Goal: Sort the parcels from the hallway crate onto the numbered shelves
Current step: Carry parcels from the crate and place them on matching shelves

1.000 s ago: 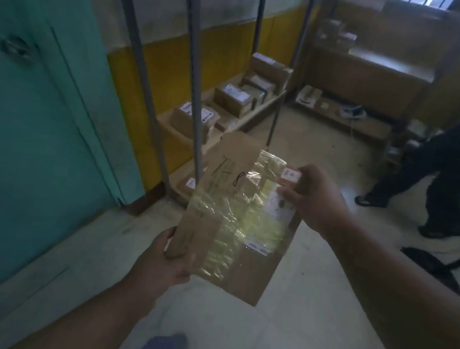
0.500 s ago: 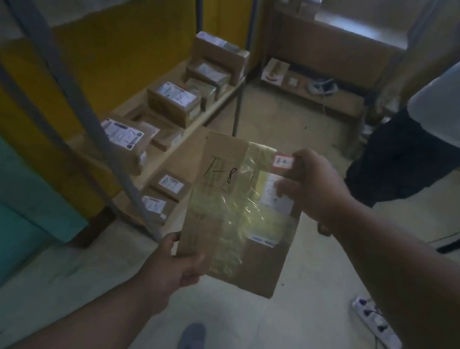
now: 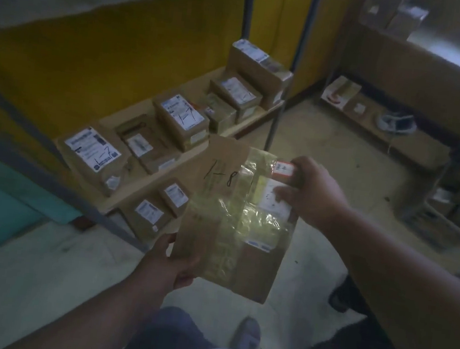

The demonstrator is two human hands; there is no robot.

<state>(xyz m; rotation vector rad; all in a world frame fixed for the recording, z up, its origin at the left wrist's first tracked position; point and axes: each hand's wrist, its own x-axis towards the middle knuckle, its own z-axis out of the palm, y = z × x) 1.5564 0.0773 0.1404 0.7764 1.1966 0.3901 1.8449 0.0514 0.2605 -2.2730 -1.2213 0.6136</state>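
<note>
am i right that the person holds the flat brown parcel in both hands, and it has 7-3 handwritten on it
Not quite. The handwriting on the flat brown parcel reads 7-8, not 7-3, as the head view shows. The rest stands: the left hand grips its near lower corner and the right hand pinches its far upper corner.
</note>
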